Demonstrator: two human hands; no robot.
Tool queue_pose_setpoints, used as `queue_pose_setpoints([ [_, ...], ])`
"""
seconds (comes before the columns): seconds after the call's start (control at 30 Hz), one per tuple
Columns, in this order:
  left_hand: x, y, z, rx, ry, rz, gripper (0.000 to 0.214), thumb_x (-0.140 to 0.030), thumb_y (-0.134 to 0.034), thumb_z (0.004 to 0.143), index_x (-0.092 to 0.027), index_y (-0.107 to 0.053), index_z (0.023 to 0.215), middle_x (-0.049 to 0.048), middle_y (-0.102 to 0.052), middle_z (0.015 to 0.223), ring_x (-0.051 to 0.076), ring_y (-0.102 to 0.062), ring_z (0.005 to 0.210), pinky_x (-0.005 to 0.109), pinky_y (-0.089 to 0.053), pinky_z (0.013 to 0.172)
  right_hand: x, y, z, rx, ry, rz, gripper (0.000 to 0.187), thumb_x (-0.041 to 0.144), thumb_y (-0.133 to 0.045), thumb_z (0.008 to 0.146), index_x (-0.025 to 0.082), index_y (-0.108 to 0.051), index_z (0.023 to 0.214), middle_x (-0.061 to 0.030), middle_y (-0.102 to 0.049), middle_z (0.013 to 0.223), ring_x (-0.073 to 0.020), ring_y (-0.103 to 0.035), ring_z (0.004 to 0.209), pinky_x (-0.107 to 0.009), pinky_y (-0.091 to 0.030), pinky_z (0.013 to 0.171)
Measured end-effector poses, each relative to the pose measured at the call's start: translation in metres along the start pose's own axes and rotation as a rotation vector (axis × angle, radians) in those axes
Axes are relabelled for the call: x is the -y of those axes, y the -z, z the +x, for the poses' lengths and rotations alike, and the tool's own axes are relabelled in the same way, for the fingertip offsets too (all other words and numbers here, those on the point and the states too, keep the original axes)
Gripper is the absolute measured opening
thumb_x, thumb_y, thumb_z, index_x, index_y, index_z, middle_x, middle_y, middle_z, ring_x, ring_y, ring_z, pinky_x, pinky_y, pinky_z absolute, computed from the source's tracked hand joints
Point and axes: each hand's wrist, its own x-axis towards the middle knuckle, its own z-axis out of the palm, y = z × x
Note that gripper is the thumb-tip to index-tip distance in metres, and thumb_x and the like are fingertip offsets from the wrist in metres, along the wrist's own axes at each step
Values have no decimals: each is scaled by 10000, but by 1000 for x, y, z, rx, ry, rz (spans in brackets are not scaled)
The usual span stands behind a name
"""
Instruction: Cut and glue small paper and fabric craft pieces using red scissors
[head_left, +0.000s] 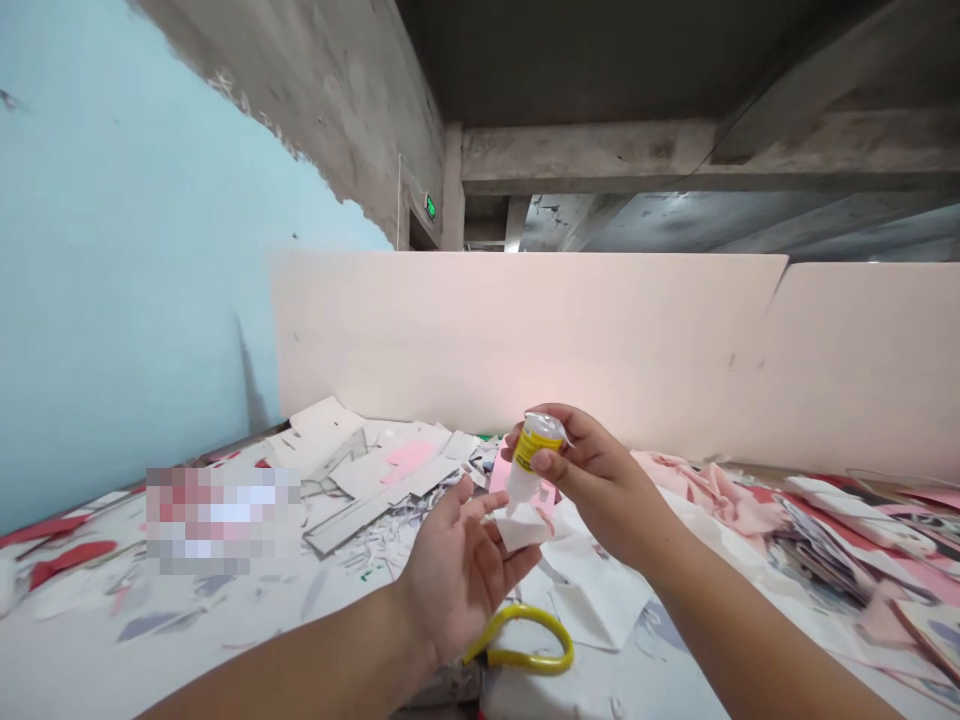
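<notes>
My right hand (pixel 592 480) grips a small glue bottle (pixel 530 458) with a yellow label, turned nozzle down. The nozzle points at a small white paper piece (pixel 523 527) that rests on the fingertips of my left hand (pixel 457 570). My left hand is palm up with fingers stretched, the paper lying across them. Scissors with yellow handles (pixel 525 640) lie on the table just below my left hand.
The table (pixel 187 640) is strewn with white, pink and red paper scraps. Grey and white card pieces (pixel 367 470) are piled at the back left, stacked sheets (pixel 847 540) at the right. A tall beige board (pixel 600 340) stands behind; a light blue wall (pixel 112 300) rises at left.
</notes>
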Motion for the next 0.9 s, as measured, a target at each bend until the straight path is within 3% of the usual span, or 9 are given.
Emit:
queue_pose_setpoints([
  [0.47, 4, -8, -7, 24, 25, -63, 246, -377, -415, 822, -143, -489, 808, 99, -605, 783, 181, -626, 728, 314, -476, 758, -1, -2, 0, -11, -23, -49, 173, 263, -590, 810, 254, -530, 972, 12, -629, 863, -120, -562, 825, -243, -430, 704],
  [0.9, 6, -8, -7, 45, 46, -74, 281, -374, -402, 830, -119, -497, 902, 112, -592, 831, 176, -613, 715, 313, -469, 750, -1, 0, 3, -32, -39, 11, 139, 249, -605, 797, 224, -542, 918, 10, -636, 795, -99, -568, 729, -213, -427, 622],
])
